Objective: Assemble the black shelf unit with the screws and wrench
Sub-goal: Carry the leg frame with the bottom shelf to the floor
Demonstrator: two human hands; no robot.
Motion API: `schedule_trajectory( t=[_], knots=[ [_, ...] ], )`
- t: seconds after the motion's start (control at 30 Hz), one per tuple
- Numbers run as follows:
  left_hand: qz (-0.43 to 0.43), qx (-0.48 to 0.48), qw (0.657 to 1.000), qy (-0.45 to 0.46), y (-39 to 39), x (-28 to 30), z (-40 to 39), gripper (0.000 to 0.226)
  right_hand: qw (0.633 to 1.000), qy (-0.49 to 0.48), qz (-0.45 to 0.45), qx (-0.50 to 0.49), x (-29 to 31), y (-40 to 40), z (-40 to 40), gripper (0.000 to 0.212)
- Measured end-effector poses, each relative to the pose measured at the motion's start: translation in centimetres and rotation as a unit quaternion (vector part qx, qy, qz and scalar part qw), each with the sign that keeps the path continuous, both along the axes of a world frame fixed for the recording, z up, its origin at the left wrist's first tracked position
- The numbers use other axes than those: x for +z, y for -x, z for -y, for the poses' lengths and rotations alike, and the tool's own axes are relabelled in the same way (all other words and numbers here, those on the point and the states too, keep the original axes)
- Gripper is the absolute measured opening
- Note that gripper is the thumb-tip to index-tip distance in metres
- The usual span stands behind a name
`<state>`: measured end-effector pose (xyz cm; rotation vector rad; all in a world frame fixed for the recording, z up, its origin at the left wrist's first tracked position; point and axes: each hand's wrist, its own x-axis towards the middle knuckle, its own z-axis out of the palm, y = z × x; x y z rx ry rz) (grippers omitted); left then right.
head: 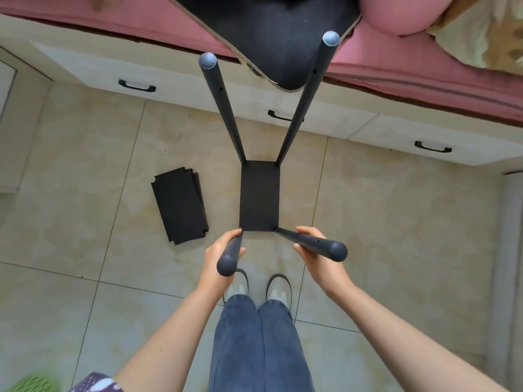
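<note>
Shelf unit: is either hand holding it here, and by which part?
Yes, both. The left hand grips the near-left post just below its capped top; the right hand grips the near-right post of the shelf unit likewise.

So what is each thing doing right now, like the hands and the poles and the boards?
Left hand: grips the near left pole.
Right hand: grips the near right pole.
Bottom shelf board: flat on the floor, four poles standing at its corners.
Spare boards: stacked flat on the floor, untouched.
Drawers: closed.
</note>
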<state>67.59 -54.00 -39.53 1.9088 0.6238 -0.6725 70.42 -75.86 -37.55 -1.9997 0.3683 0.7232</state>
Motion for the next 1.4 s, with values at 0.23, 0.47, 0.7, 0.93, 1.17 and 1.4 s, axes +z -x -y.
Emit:
schedule_trajectory(
  t=[0.23,0.47,0.7,0.93,1.17,1.4],
  knots=[
    [0.024,0.041,0.999,-0.020,1.6,0.9,0.4,0.034,0.999,-0.001,-0.049,0.016,0.3,0.6,0.5,0.033],
    [0.031,0.064,0.994,-0.079,2.4,6.7,0.2,0.032,0.991,0.094,-0.089,0.045,6.3,0.6,0.8,0.026],
    [0.086,0.144,0.986,-0.025,4.6,18.2,-0.5,0.020,0.978,0.134,-0.103,0.126,15.9,1.8,-1.7,0.049],
    [0.131,0.242,0.961,-0.005,8.4,28.3,-4.1,0.020,0.981,0.083,-0.042,0.173,26.0,2.9,-8.3,0.040],
    [0.160,0.316,0.933,-0.062,14.3,34.4,-12.3,0.019,0.962,0.018,0.034,0.271,33.6,5.7,-19.7,0.028],
    [0.166,0.392,0.895,-0.132,22.3,38.1,-23.2,0.022,0.927,-0.019,0.090,0.363,38.5,9.8,-33.5,0.027]
  ],
)
